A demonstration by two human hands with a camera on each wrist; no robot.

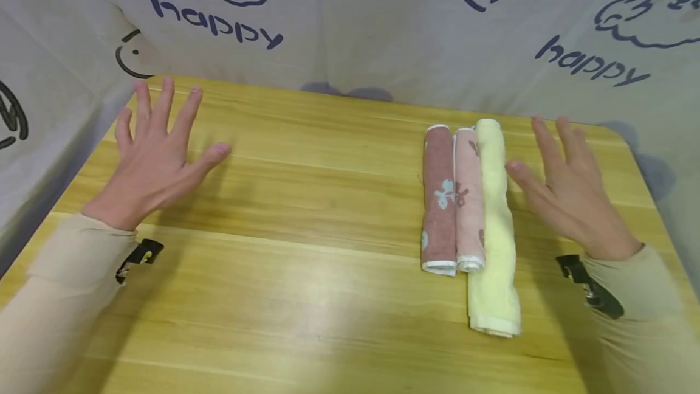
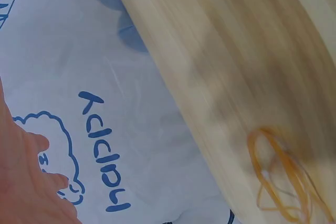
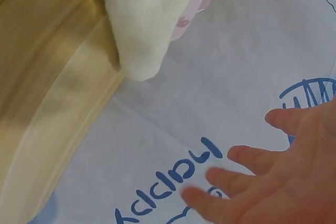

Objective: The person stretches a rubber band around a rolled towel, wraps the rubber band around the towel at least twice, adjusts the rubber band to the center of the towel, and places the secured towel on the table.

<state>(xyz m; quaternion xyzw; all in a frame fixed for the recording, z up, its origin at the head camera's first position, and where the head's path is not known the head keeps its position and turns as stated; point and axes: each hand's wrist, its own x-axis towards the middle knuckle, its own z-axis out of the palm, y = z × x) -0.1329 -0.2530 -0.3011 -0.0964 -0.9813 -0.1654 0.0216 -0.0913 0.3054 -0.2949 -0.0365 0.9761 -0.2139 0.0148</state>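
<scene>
Three rolled towels lie side by side on the right of the wooden table: a mauve towel (image 1: 439, 217), a light pink towel (image 1: 469, 199) and a longer pale yellow towel (image 1: 494, 230). My right hand (image 1: 574, 193) is spread just right of the yellow towel, apart from it and holding nothing. At the table's left side, my left hand (image 1: 155, 160) hovers with fingers spread, also holding nothing. Thin orange loops, like a bunch of bands (image 2: 286, 177), lie on the table in the left wrist view; the head view does not show them. The yellow towel's end (image 3: 142, 51) shows in the right wrist view.
The wooden table (image 1: 306, 199) has rounded far corners. Behind it hangs a pale cloth (image 1: 372, 35) printed with blue drawings and the word "happy". Each wrist wears a black strap, the left strap (image 1: 143, 254) and the right strap (image 1: 593, 290).
</scene>
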